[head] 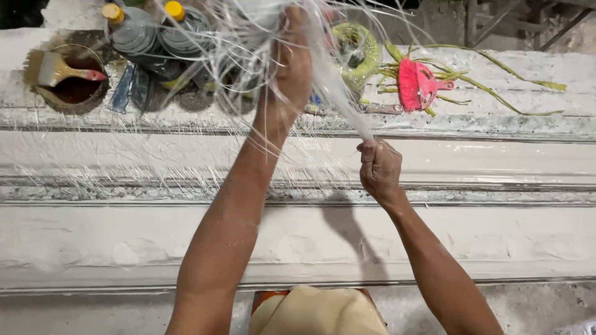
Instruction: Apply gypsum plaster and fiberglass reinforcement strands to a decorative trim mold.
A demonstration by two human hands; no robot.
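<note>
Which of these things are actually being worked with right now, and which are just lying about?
In hand:
- bundle of white fibres, gripped by left hand and right hand
- long white mould, with loose strands lying on it

Lying about:
- pink scoop
- paintbrush resting on a brown bowl
- two yellow-capped bottles
- green cord coil

left hand (292, 62) raised gripping white fibre bundle (338, 93), right hand (379, 167) clenching its lower end, plaster mould (124, 236)
</note>
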